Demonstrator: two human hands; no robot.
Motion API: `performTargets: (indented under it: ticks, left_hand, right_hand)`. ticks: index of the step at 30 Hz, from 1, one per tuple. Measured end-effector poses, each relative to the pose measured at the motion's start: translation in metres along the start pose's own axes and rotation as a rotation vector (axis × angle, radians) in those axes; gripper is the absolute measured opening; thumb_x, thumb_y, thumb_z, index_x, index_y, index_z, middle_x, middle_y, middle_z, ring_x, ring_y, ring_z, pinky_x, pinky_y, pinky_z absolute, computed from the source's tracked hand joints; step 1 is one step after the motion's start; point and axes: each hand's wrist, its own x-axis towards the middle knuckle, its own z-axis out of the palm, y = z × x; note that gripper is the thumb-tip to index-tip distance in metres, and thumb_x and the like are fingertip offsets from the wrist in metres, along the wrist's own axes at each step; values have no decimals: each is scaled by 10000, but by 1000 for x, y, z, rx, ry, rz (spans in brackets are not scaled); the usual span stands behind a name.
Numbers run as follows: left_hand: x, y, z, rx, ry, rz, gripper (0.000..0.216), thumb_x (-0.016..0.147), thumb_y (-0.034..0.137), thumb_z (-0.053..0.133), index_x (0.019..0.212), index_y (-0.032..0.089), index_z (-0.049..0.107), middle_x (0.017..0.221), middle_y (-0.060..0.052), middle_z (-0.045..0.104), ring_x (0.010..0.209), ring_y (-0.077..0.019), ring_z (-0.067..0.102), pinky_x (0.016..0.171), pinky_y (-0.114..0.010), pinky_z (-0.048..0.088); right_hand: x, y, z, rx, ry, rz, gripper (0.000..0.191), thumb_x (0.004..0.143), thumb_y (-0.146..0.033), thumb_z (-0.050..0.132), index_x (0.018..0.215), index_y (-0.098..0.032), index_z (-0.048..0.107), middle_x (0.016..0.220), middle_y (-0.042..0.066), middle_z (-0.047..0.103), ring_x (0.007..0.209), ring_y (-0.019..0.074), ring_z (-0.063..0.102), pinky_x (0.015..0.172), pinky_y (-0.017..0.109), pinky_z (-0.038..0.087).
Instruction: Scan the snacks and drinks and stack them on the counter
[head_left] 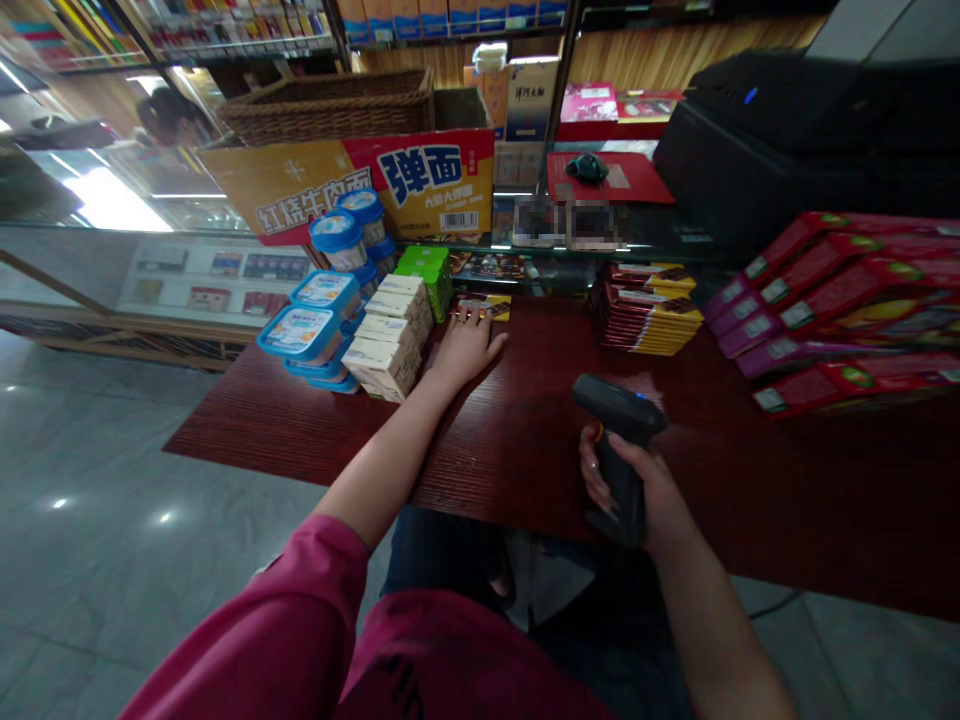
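Observation:
My right hand [652,480] is wrapped round the grip of a black barcode scanner [626,450], held over the front of the dark red wooden table. Its head points to the back left. My left hand [472,345] reaches forward, fingers spread and lying flat, the fingertips on a red and yellow chocolate bar [499,305] that they partly cover. Beside that hand stand cream-coloured small boxes [386,345] in a row, with green packs [426,275] behind them. Farther right is a stack of similar chocolate bars [649,315].
Blue-lidded tubs [304,330] are piled at the table's left end. Behind stand a printed cardboard box [420,185] and a wicker basket [330,105]. Red and purple boxes [847,310] lie stacked at the right, near a black machine [795,150]. A computer mouse [587,168] rests on the back ledge.

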Motion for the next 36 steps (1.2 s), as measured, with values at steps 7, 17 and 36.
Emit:
performTargets:
  ticks: [7, 17, 36]
  left_hand:
    - [23, -21, 13, -112, 44, 18, 390, 1042, 312, 467, 1314, 100, 651, 1333, -210, 658, 1349, -331, 537, 1180, -505, 398]
    - [18, -19, 17, -126, 63, 57, 585, 1002, 331, 544, 1508, 48, 471, 1605, -261, 426, 1541, -405, 341, 1261, -584, 282]
    - [66, 136, 42, -831, 416, 368, 400, 1057, 508, 440, 1305, 251, 620, 1542, -95, 562, 1553, -261, 366, 1286, -516, 294]
  right_hand:
    - [0, 2, 0, 4, 52, 3, 292, 804, -423, 797, 928, -177, 700, 685, -13, 570, 431, 71, 445, 315, 169, 379]
    - [3, 2, 3, 25, 31, -49, 271, 814, -394, 775, 936, -166, 694, 681, -12, 577, 431, 72, 448, 313, 170, 374]
    - [-16, -25, -49, 106, 252, -390, 282, 788, -414, 753, 913, -188, 640, 644, -43, 529, 449, 66, 431, 360, 167, 341]
